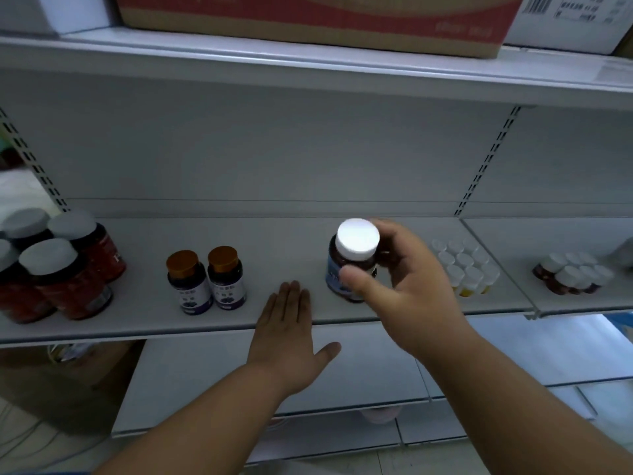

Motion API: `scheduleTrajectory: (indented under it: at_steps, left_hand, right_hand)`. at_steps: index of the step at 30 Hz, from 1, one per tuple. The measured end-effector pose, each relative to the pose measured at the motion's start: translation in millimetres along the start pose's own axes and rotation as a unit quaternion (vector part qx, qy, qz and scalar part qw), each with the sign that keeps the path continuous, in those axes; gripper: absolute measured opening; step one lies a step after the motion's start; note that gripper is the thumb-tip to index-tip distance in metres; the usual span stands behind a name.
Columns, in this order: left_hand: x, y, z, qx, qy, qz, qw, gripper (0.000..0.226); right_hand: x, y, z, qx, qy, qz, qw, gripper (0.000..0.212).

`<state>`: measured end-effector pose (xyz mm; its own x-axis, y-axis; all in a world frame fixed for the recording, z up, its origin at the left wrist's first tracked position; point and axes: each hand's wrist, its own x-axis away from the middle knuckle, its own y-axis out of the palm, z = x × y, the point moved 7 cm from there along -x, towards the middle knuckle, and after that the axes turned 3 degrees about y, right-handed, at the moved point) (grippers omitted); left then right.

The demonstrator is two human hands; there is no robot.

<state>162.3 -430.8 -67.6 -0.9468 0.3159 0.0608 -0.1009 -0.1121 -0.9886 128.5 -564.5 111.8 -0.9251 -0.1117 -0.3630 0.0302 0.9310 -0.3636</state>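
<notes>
My right hand [407, 286] grips a dark bottle with a white cap and a blue label [352, 262], thumb in front and fingers behind it, just above or on the grey shelf [274, 234]. Whether the bottle touches the shelf I cannot tell. My left hand [287, 330] lies flat with straight fingers over the shelf's front edge, left of the bottle, holding nothing. Two small bottles with gold caps and purple labels [207, 279] stand upright further left.
Several large red-labelled bottles with grey caps [58, 265] crowd the shelf's left end. Several small white-capped bottles [466, 265] stand right of my right hand, and more brown ones [572, 272] on the adjoining shelf. A cardboard box [308, 18] sits on the shelf above.
</notes>
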Motion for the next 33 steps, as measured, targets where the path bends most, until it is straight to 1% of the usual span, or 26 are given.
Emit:
scheduleTrajectory:
  at_steps: [2, 4, 6, 8, 10, 11, 12, 13, 14, 15, 16, 17, 18, 19, 20, 21, 23, 25, 26, 27, 28, 29, 30, 31, 32, 33]
  left_hand:
    - [-0.4, 0.8, 0.5, 0.003, 0.005, 0.008, 1.0, 0.104]
    - [-1.7, 1.3, -0.5, 0.009, 0.013, 0.03, 0.999, 0.105]
    - [-2.9, 2.4, -1.9, 0.004, 0.018, 0.047, 0.999, 0.104]
    - [-3.7, 3.6, -2.6, 0.005, 0.018, 0.054, 0.998, 0.103]
    - [-3.7, 3.7, -2.1, 0.007, 0.021, 0.059, 0.998, 0.103]
    - [-3.4, 3.7, -2.0, 0.009, 0.022, 0.061, 0.998, 0.103]
    - [-3.1, 3.8, -2.1, 0.011, 0.02, 0.06, 0.998, 0.102]
    - [-2.9, 3.7, -2.3, 0.014, 0.018, 0.059, 0.998, 0.101]
    - [-2.3, 2.9, -2.5, 0.017, 0.016, 0.059, 0.998, 0.1]
    - [-1.8, 1.9, -2.3, 0.019, 0.014, 0.06, 0.998, 0.1]
    - [-1.2, 1.4, -2.0, 0.02, 0.012, 0.058, 0.998, 0.1]
    - [-0.3, 1.0, -1.7, 0.022, 0.008, 0.056, 0.998, 0.101]
    - [0.3, 0.7, -1.7, 0.023, 0.004, 0.054, 0.998, 0.103]
    - [0.7, -0.3, -1.6, 0.02, 0.0, 0.052, 0.998, 0.104]
    - [0.9, -0.8, -1.4, 0.013, -0.003, 0.048, 0.999, 0.105]
    - [1.2, -1.4, -1.0, 0.006, -0.005, 0.044, 0.999, 0.105]
    - [1.4, -2.3, -0.1, -0.002, -0.007, 0.034, 0.999, 0.104]
    - [1.4, -2.7, 0.0, -0.002, -0.009, 0.028, 1.0, 0.104]
    - [1.3, -2.6, 0.0, -0.001, -0.01, 0.025, 1.0, 0.104]
    - [1.2, -2.7, 0.0, -0.002, -0.011, 0.021, 1.0, 0.104]
    - [1.0, -2.6, 0.0, -0.006, -0.01, 0.016, 1.0, 0.104]
    - [0.6, -2.1, 0.0, -0.013, -0.009, 0.011, 1.0, 0.104]
    - [0.4, -1.8, 0.1, -0.019, -0.007, 0.008, 1.0, 0.104]
    - [0.1, -1.8, 0.2, -0.023, -0.005, 0.007, 1.0, 0.104]
    - [0.0, -1.5, 0.1, -0.024, -0.003, 0.007, 1.0, 0.104]
    - [0.2, -1.0, 0.2, -0.024, -0.002, 0.008, 1.0, 0.104]
  right_hand:
    - [8.4, -0.6, -17.0, 0.12, -0.155, 0.039, 0.98, 0.047]
    - [19.3, 5.0, -27.1, 0.181, -0.257, 0.055, 0.948, 0.045]
    - [26.5, 8.7, -30.9, 0.192, -0.3, 0.066, 0.932, 0.041]
    - [31.4, 10.8, -34.7, 0.192, -0.319, 0.072, 0.925, 0.04]
    - [34.4, 10.0, -37.8, 0.186, -0.324, 0.069, 0.925, 0.039]
    - [33.4, 7.8, -38.8, 0.177, -0.304, 0.064, 0.934, 0.039]
    - [29.8, 5.1, -37.3, 0.147, -0.252, 0.057, 0.955, 0.04]
    - [23.8, 2.3, -32.6, 0.08, -0.161, 0.047, 0.983, 0.041]
    - [17.0, 2.7, -25.2, -0.024, -0.037, 0.032, 0.999, 0.042]
    - [12.8, 7.6, -13.9, -0.145, 0.099, 0.013, 0.984, 0.044]
    - [12.4, 14.3, 0.7, -0.256, 0.22, -0.006, 0.941, 0.047]
    - [13.7, 20.4, 12.4, -0.341, 0.313, -0.02, 0.886, 0.047]
    - [14.8, 25.3, 17.9, -0.399, 0.379, -0.033, 0.834, 0.046]
    - [15.0, 29.2, 20.2, -0.434, 0.422, -0.044, 0.795, 0.044]
    - [14.4, 32.0, 22.5, -0.453, 0.447, -0.053, 0.769, 0.045]
    - [13.5, 33.4, 24.4, -0.463, 0.461, -0.061, 0.754, 0.046]
    - [9.0, 34.9, 27.9, -0.48, 0.462, -0.077, 0.742, 0.048]
    - [-0.8, 30.9, 29.6, -0.496, 0.427, -0.082, 0.752, 0.045]
    - [-7.6, 27.0, 31.6, -0.486, 0.403, -0.078, 0.771, 0.042]
    - [-15.2, 20.9, 35.1, -0.447, 0.375, -0.066, 0.809, 0.038]
    - [-24.2, 12.7, 38.2, -0.369, 0.335, -0.052, 0.865, 0.032]
    - [-33.7, 4.6, 38.5, -0.253, 0.285, -0.045, 0.923, 0.027]
    - [-42.2, -1.7, 38.0, -0.112, 0.232, -0.046, 0.965, 0.027]
    - [-49.0, -4.9, 37.4, 0.023, 0.183, -0.054, 0.981, 0.031]
    - [-54.0, -4.8, 38.7, 0.13, 0.142, -0.071, 0.979, 0.034]
    - [-57.3, -1.7, 41.6, 0.204, 0.113, -0.095, 0.968, 0.036]
